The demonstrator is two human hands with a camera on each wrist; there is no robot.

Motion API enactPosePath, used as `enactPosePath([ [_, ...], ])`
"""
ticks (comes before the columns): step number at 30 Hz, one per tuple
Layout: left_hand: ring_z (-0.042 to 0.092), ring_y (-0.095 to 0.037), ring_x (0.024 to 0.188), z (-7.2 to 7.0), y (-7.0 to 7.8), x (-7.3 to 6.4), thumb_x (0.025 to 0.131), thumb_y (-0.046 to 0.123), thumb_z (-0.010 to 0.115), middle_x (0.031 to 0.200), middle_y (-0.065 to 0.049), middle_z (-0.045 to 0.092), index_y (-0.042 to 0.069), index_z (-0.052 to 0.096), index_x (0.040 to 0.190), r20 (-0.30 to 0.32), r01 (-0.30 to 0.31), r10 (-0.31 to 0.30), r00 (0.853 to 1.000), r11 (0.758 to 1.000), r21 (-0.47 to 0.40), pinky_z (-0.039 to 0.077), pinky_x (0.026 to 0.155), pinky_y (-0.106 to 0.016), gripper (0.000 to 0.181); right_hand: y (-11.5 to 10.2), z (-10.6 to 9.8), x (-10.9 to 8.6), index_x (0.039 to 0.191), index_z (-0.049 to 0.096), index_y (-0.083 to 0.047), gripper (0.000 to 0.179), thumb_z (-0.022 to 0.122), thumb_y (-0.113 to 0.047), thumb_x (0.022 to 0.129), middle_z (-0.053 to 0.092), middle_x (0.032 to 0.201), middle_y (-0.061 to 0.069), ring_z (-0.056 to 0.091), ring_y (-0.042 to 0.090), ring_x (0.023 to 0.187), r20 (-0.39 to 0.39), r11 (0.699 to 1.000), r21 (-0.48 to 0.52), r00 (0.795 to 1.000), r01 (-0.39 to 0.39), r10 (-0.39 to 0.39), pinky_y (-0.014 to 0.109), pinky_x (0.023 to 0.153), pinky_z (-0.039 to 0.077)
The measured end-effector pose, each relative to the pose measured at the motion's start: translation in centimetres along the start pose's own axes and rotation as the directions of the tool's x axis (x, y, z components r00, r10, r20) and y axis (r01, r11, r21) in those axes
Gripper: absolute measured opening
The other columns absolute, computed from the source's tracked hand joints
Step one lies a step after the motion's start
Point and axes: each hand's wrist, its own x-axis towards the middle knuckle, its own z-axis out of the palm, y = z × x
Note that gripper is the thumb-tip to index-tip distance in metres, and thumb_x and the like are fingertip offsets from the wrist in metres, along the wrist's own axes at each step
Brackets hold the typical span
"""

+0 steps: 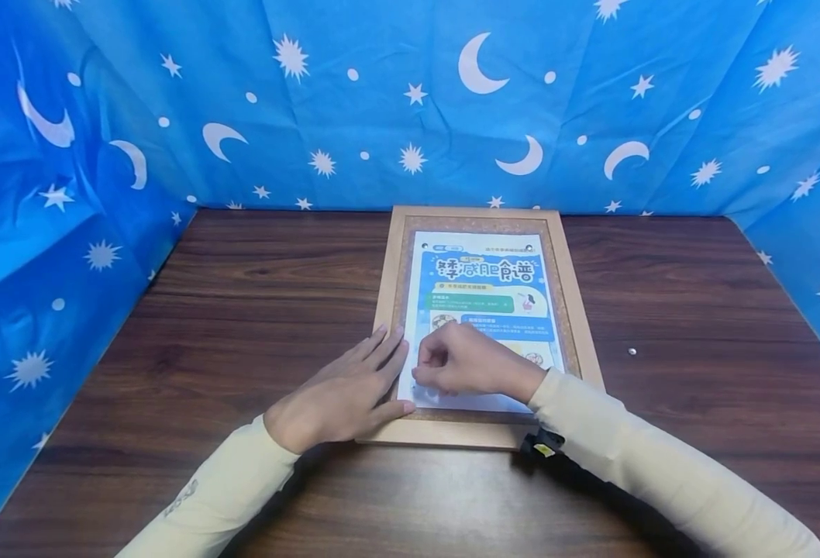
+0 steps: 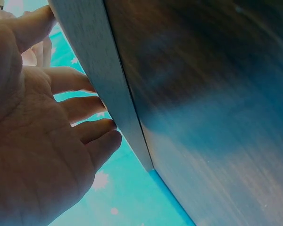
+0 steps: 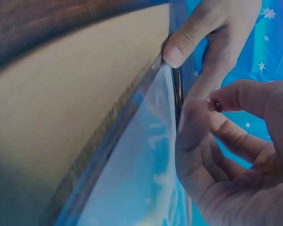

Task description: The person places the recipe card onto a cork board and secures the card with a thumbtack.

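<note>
A printed sheet [image 1: 487,304], glossy as if in a clear cover, lies on a wood-framed cork board [image 1: 580,329]. Silver thumbtacks [image 1: 425,246] sit at its two top corners. My left hand [image 1: 343,391] rests with fingers extended over the board's left side, thumb at the sheet's lower left corner. Above that same corner, my right hand [image 1: 476,360] pinches a small tack [image 3: 217,106] between thumb and index finger. In the right wrist view the tack is held off the sheet; its point is hard to make out.
Another silver thumbtack [image 1: 632,352] lies on the dark wooden table [image 1: 270,287], right of the board. A blue curtain [image 1: 382,101] with moons and stars borders the table at the back and sides. A black wrist camera [image 1: 542,443] hangs under my right wrist.
</note>
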Motion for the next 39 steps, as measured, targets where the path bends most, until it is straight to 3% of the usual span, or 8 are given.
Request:
enactPosePath([
  [9, 0.007, -0.037, 0.154, -0.1, -0.1, 0.1, 0.103, 0.053, 0.049, 0.166, -0.021, 0.015, -0.003, 0.028, 0.157, 0.012, 0.003, -0.003, 1.0, 1.0, 0.007, 0.014, 0.123, -0.049, 0.081, 0.4, 0.1, 0.6, 0.084, 0.077, -0.006, 0.009, 0.071, -0.004, 0.09, 0.069, 0.066, 0.004, 0.062, 0.015, 0.057, 0.05, 0.976, 0.199, 0.996, -0.084, 0.075, 0.027, 0.055, 0.052],
  [14, 0.005, -0.036, 0.154, -0.3, -0.1, 0.1, 0.104, 0.054, 0.048, 0.167, -0.021, 0.014, -0.002, 0.027, 0.158, 0.023, 0.01, -0.01, 1.0, 1.0, 0.01, 0.014, 0.123, -0.049, 0.081, 0.4, 0.0, 1.0, 0.087, 0.079, -0.002, 0.008, 0.073, -0.003, 0.091, 0.072, 0.069, 0.007, 0.067, 0.017, 0.06, 0.077, 0.96, 0.259, 0.993, -0.106, 0.088, 0.031, 0.061, 0.059],
  [22, 0.005, -0.035, 0.154, -0.2, 0.1, 0.1, 0.103, 0.055, 0.05, 0.167, -0.019, 0.011, -0.002, 0.026, 0.158, 0.028, 0.015, -0.015, 0.999, 1.0, 0.003, 0.014, 0.123, -0.049, 0.083, 0.5, 0.4, 1.3, 0.083, 0.074, 0.003, 0.006, 0.074, 0.009, 0.086, 0.074, 0.073, 0.014, 0.068, 0.018, 0.058, 0.107, 0.909, 0.372, 0.981, -0.188, 0.16, 0.035, 0.063, 0.062],
  [30, 0.006, -0.037, 0.154, -0.2, 0.1, -0.1, 0.103, 0.053, 0.05, 0.166, -0.021, 0.013, -0.003, 0.028, 0.157, 0.021, 0.011, -0.011, 1.0, 1.0, 0.001, 0.014, 0.123, -0.049, 0.081, 0.6, 0.7, 1.6, 0.087, 0.073, 0.006, 0.016, 0.063, 0.018, 0.087, 0.072, 0.072, 0.013, 0.069, 0.018, 0.06, 0.12, 0.918, 0.346, 0.979, -0.194, 0.162, 0.034, 0.065, 0.062],
  [39, 0.008, -0.037, 0.154, -0.2, 0.0, -0.1, 0.104, 0.053, 0.049, 0.166, -0.022, 0.015, -0.004, 0.028, 0.157, 0.012, -0.009, 0.009, 1.0, 1.0, 0.021, 0.014, 0.123, -0.049, 0.081, 0.3, 0.5, 2.0, 0.084, 0.075, 0.006, 0.017, 0.062, 0.018, 0.085, 0.072, 0.071, 0.012, 0.067, 0.017, 0.057, 0.144, 0.937, 0.283, 0.975, -0.204, 0.169, 0.033, 0.061, 0.061],
])
